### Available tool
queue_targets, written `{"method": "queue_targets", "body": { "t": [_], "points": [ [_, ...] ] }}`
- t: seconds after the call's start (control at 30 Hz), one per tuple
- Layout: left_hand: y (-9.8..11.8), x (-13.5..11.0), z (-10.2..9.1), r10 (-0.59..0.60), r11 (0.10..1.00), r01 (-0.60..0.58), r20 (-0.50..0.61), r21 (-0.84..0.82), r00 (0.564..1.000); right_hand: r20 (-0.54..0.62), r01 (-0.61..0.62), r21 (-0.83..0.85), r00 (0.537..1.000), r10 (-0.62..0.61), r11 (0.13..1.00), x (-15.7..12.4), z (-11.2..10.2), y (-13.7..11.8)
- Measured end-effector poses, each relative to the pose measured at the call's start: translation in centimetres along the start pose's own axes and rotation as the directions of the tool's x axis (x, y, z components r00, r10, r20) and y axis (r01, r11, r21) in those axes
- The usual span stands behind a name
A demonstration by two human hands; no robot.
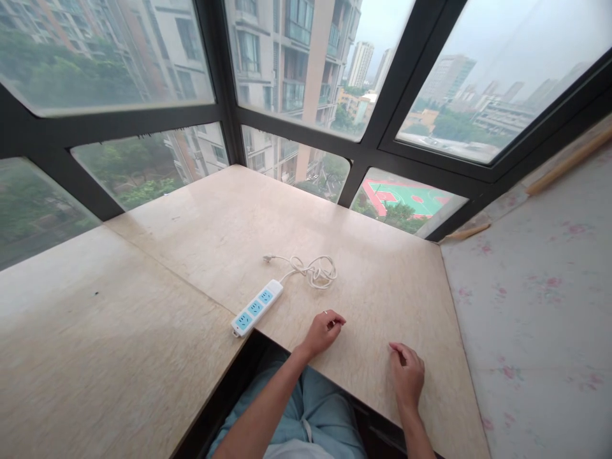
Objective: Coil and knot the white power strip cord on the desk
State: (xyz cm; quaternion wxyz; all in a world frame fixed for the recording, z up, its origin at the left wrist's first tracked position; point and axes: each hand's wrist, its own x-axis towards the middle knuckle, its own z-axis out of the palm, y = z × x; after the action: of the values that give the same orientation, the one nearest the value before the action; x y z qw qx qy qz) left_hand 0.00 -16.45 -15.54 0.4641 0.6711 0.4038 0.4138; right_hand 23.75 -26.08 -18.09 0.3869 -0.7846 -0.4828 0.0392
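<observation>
A white power strip (pixel 255 308) with three blue socket faces lies slantwise near the front edge of the marble-patterned tabletop (pixel 396 287). Its white cord (pixel 313 271) is loosely coiled behind it, and the plug (pixel 268 258) rests on the surface to the left of the coil. My left hand (pixel 324 333), with a ring on one finger, rests on the tabletop right of the strip and in front of the coil, touching neither. Farther right, my right hand (pixel 408 371) rests on its side. Both hands have loosely curled fingers, and nothing shows in either.
Dark-framed windows (pixel 296 137) border the far and left sides of the top. A wall with flowered paper (pixel 530 306) rises along the right. In front is a cut-out edge (pixel 217 392) with my legs (pixel 306 401) below it. A seam (pixel 176 274) crosses the left part.
</observation>
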Motion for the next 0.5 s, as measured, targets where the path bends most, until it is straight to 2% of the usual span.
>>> {"method": "queue_targets", "body": {
  "t": [0.17,0.5],
  "points": [
    [0.03,-0.68,-0.47,-0.007,1.0,0.007,0.003,0.006,1.0,0.002,0.007,-0.014,1.0,-0.007,1.0,0.01,0.09,-0.04],
    [-0.08,-0.74,-0.26,0.017,0.999,-0.018,0.019,0.041,1.0,-0.009,0.076,-0.04,0.997,-0.077,0.996,-0.17,0.05,-0.16]
  ]
}}
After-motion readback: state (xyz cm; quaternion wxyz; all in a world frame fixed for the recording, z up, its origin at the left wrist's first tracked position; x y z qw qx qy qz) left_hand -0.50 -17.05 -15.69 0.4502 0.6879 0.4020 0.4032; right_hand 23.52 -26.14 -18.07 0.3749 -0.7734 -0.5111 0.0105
